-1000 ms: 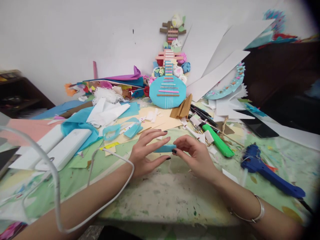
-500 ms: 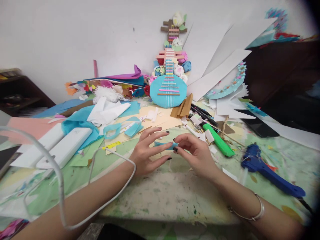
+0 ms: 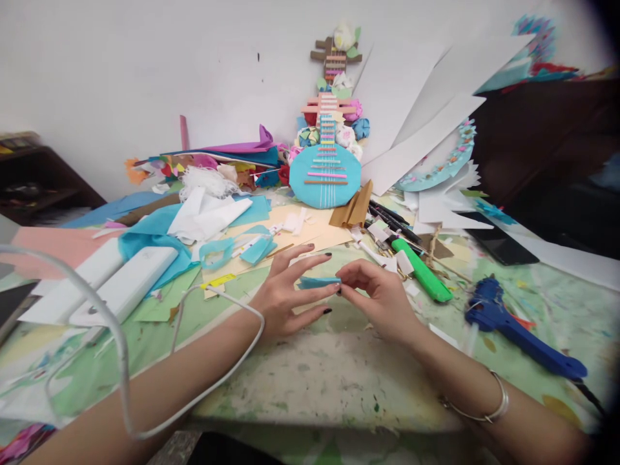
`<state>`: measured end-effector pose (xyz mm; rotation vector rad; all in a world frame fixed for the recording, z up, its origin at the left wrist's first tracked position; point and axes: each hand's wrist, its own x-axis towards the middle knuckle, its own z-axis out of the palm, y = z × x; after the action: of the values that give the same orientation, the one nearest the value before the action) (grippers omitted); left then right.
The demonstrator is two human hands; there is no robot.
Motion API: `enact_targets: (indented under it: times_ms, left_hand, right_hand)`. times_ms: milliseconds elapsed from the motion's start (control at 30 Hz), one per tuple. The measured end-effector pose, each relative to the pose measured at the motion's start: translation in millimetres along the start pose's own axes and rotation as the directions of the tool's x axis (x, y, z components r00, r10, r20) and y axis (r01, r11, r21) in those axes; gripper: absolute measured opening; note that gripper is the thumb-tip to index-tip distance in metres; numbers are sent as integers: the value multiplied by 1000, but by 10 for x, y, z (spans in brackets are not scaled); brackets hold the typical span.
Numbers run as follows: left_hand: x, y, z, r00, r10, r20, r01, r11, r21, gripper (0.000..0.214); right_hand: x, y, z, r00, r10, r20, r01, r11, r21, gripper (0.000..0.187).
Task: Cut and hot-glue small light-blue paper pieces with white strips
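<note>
A small strip of blue paper (image 3: 317, 282) is held just above the paint-stained table (image 3: 329, 381), in the middle of the view. My right hand (image 3: 382, 298) pinches its right end between thumb and fingertips. My left hand (image 3: 285, 294) has its fingers stretched out and spread; its fingertips touch the strip's left part from below and in front. A white cable (image 3: 227, 374) loops over my left forearm.
A blue glue gun (image 3: 513, 332) lies at the right, a green cutter (image 3: 422, 274) and black pens (image 3: 392, 223) behind my right hand. Turquoise scissors (image 3: 227, 250), paper scraps and two white boxes (image 3: 111, 284) lie to the left. A blue paper guitar (image 3: 325, 171) and white sheets lean against the wall.
The strip has been lifted and turned slightly between both hands. My left fingers have shifted under it. The hands stay in the same spot.
</note>
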<state>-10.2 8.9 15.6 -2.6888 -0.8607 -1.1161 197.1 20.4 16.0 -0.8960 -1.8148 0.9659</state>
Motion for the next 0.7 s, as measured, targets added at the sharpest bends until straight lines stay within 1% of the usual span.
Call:
enact_targets:
  times_ms: [100, 167, 233, 300, 367, 433, 467, 567, 600, 633, 700]
  left_hand:
    - [4, 27, -32, 999, 40, -7, -40, 999, -27, 35]
    - [11, 37, -37, 1000, 8, -27, -8, 1000, -20, 43]
    - [17, 36, -28, 999, -45, -11, 45, 999, 4, 48]
    - [18, 32, -14, 998, -62, 27, 61, 998, 18, 46]
    - [14, 31, -6, 999, -33, 33, 33, 999, 7, 39]
    - [8, 33, -3, 1000, 3, 13, -3, 1000, -13, 36]
    - [6, 33, -1, 1000, 2, -3, -2, 1000, -14, 38]
    - [9, 20, 20, 995, -82, -62, 84, 996, 28, 49]
    - [13, 13, 31, 991, -108, -80, 112, 993, 37, 49]
    - [17, 7, 42, 988, -121, -95, 125, 991, 38, 46]
    - [25, 4, 54, 987, -107, -118, 110, 994, 23, 37]
  right_hand:
    - [8, 11, 2, 1000, 8, -22, -8, 1000, 19, 10]
    - [9, 23, 6, 1000, 11, -27, -10, 999, 36, 15]
    - [7, 34, 12, 1000, 9, -22, -8, 998, 60, 17]
    - [7, 44, 15, 1000, 5, -15, -4, 997, 79, 16]
    - [12, 49, 14, 1000, 13, -22, -11, 996, 94, 15]
    - [22, 50, 7, 999, 29, -36, -25, 993, 118, 14]
    - [26, 48, 2, 999, 36, -39, -30, 990, 137, 14]
    - [33, 41, -13, 999, 42, -33, -35, 983, 178, 16]
    - [32, 39, -17, 999, 40, -31, -34, 983, 179, 17]
    - [30, 38, -20, 999, 39, -29, -33, 984, 178, 17]
    - [26, 39, -27, 999, 39, -28, -33, 984, 175, 18]
